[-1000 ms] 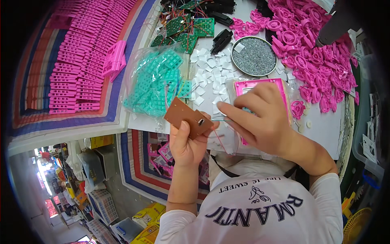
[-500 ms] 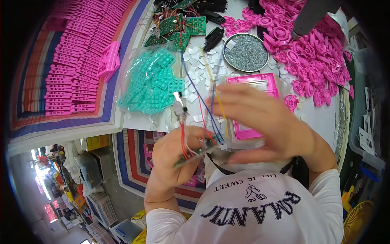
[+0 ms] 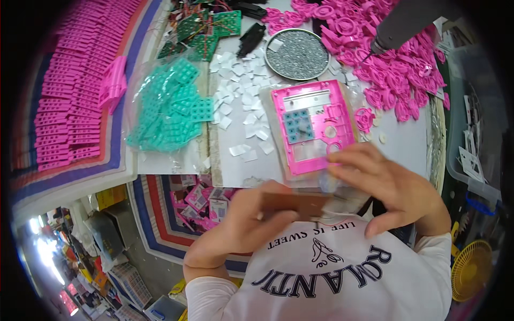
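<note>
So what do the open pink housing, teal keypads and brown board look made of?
Open pink housing: probably moulded plastic, glossy; crisp rim, even colour.
Teal keypads: likely silicone rubber, satin; rows of raised keys.
Brown board: perhaps resin laminate; flat, plain face, finish blurred.

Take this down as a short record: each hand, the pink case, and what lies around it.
Left hand: holds a brown board, blurred
Right hand: open, fingers by the case's near right corner; contact unclear
Case: pink, lying on the table, blue keypad inside
Beyond case: round dish of small metal bits
Left of case: white squares, then bagged teal keypads
</note>
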Demonstrator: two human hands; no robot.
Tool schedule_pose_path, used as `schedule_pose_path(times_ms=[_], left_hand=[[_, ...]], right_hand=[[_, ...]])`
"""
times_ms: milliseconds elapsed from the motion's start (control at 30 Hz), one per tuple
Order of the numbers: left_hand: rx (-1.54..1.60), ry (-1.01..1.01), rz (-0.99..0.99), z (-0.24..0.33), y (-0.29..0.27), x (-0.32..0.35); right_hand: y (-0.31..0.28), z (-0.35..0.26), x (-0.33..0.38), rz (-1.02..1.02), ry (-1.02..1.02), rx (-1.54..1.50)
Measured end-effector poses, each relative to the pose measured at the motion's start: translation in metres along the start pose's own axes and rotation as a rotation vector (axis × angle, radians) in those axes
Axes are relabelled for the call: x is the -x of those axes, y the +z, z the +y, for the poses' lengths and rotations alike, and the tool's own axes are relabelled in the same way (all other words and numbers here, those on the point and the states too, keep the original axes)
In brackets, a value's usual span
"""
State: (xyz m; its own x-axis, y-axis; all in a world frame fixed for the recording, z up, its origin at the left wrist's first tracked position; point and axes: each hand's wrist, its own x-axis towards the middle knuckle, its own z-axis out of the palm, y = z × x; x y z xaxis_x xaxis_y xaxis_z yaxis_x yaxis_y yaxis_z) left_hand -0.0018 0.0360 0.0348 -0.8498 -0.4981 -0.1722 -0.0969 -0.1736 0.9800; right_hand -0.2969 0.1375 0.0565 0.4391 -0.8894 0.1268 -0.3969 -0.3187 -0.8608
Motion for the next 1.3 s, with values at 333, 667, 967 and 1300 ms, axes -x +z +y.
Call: schedule_pose_path(times_ms=[333, 667, 967, 1300], left_hand=[[0.324, -0.22, -0.061, -0.04, 0.027, -0.014], [0.659, -0.146, 0.033, -0.051, 0.025, -0.025], [-0.423, -0.018, -0.035, -0.025, 0.012, -0.008], [-1.385, 0.385, -0.028, -0.046, -0.008, -0.061]], right_hand=[[0.026, 0.051, -0.034, 0.36, 0.417, -0.411], [0.001, 0.108, -0.095, 0.178, 0.37, -0.042], [0.004, 0.096, -0.113, -0.016, 0.25, 0.483], [-0.003, 0.075, -0.103, 0.471, 0.062, 0.87]])
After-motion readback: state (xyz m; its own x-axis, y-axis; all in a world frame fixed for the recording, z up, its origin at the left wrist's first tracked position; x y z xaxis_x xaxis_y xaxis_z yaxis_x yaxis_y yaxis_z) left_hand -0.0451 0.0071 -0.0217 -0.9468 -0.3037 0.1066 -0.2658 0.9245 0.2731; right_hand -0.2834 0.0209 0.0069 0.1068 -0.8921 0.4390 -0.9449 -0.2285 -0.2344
